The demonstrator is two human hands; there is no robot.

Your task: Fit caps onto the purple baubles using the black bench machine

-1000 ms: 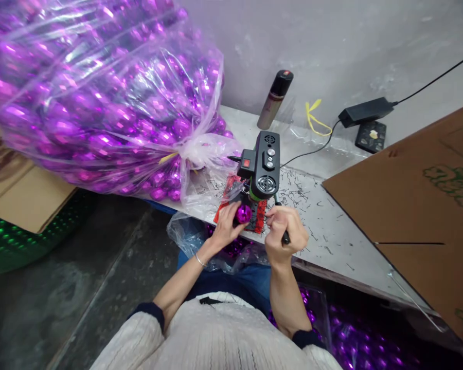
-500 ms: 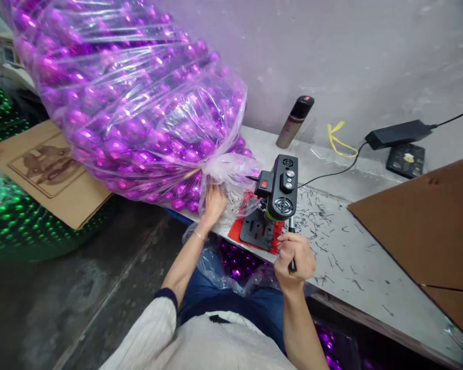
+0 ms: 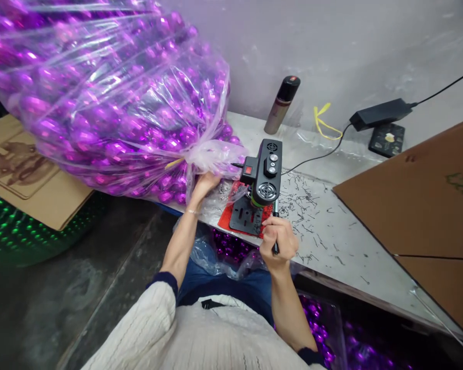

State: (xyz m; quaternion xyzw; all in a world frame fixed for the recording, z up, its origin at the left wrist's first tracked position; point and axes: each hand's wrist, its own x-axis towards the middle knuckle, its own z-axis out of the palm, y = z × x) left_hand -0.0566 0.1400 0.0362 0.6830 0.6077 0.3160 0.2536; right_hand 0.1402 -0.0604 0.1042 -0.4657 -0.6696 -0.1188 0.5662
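Lever (image 3: 275, 226) points toward person, inside right grip (image 3: 278, 244).

Left hand (image 3: 204, 184) at bag (image 3: 100, 97) (purple balls), right hand (image 3: 278, 242) on lever (image 3: 275, 207)

No legible text found. Green print on right cardboard sheet (image 3: 462, 184): cut off, unreadable. Brown drawing on left cardboard (image 3: 17, 160): no words readable. Small press (image 3: 266, 172) button marks: too small.

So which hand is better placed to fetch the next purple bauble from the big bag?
Left, probably: the left hand touches the bauble bag by its knot, while the right hand grips the drill press lever.
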